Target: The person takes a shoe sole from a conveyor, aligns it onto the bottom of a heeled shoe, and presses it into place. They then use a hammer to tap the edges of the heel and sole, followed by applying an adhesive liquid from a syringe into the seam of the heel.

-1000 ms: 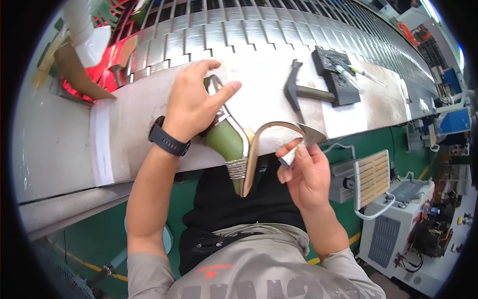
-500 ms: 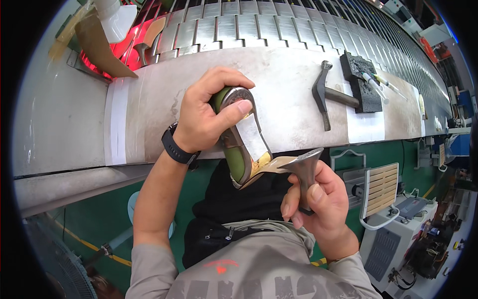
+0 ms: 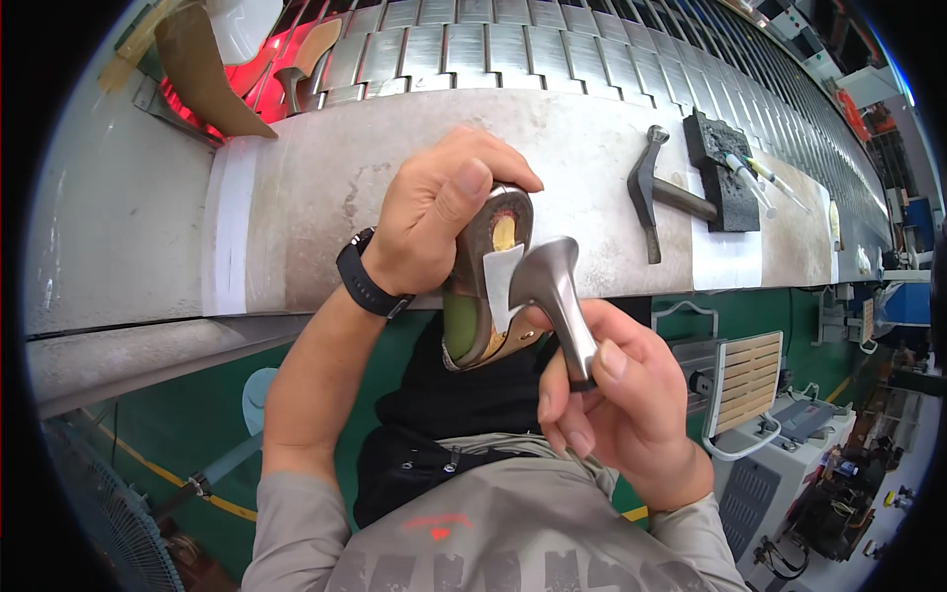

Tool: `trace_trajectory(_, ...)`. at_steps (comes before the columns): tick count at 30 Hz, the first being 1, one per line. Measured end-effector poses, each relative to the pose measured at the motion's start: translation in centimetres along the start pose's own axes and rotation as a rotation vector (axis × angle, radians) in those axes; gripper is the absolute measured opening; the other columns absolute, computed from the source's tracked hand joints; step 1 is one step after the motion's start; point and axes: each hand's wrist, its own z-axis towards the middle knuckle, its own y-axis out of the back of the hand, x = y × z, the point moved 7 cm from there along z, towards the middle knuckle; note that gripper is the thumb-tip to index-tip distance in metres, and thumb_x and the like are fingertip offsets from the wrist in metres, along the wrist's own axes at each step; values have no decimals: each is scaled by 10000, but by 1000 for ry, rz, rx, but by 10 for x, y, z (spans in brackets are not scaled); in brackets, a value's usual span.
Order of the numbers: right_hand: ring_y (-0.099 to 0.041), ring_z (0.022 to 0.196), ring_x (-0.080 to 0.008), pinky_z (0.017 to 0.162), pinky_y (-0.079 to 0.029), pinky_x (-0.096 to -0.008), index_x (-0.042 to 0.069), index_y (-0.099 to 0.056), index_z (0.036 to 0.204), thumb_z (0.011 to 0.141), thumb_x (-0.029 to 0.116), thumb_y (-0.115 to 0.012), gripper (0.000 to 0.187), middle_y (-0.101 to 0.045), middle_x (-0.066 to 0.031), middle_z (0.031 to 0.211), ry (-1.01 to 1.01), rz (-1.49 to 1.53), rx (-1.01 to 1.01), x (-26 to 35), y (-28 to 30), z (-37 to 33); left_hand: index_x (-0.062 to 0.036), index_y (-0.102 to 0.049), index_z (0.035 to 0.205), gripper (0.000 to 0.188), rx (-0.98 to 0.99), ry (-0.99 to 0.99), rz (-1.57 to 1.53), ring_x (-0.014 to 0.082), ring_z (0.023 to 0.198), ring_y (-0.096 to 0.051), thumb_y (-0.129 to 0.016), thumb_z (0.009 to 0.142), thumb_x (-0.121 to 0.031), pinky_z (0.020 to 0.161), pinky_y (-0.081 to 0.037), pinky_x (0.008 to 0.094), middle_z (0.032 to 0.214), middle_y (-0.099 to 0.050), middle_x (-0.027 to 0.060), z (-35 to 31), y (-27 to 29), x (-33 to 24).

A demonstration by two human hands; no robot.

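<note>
My left hand (image 3: 429, 217) is closed around the heel end of an upturned shoe (image 3: 464, 324), with a green last showing inside. A pale strip lies along the shoe's underside, and a yellow patch shows at its heel seat. Between the thumb and fingers of my right hand (image 3: 631, 400), a grey metallic shoe heel (image 3: 560, 301) is gripped by its narrow end. Its wide end points up, close beside the shoe's heel seat. Whether the two touch, I cannot tell.
On the pale bench (image 3: 326, 197), a hammer (image 3: 646, 192) lies to the right, its handle against a black block (image 3: 728, 173) with two syringes (image 3: 764, 178). Beyond runs a slatted metal conveyor (image 3: 473, 49). A brown curved sheet (image 3: 202, 79) and another heel piece (image 3: 306, 64) are at far left.
My right hand has turned the heel, so its wide end now sits nearer the shoe's heel seat. My left thumb has shifted off the seat, uncovering the yellow patch.
</note>
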Motion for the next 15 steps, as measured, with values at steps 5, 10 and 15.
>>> trace_trajectory(5, -616, 601, -120, 633, -575, -295, -67, -510, 1450, 1138, 216, -508, 421, -716, -169, 934, -30, 34, -70, -2, -3, 19, 19, -688, 1197, 1098, 130, -46, 198, 276, 1046, -626, -484, 820, -992, 942, -491, 398, 1111, -666, 152, 0, -4, -5)
trace_trajectory(10, -596, 591, -111, 604, -563, -283, -84, -528, 1406, 1129, 193, -528, 392, -710, -150, 912, -59, 49, -64, -7, -4, 28, 3, -654, 1260, 1090, 192, -187, 290, 308, 1100, -621, -700, 711, -938, 942, -512, 430, 1240, -637, 183, -3, -1, -11)
trace_trajectory(15, -588, 592, -99, 591, -550, -275, -96, -543, 1372, 1115, 168, -557, 369, -710, -139, 898, -61, 67, -59, -12, -8, 33, -14, -653, 1254, 1047, 192, -204, 327, 313, 1099, -624, -737, 709, -904, 926, -523, 435, 1245, -641, 185, -6, -1, -9)
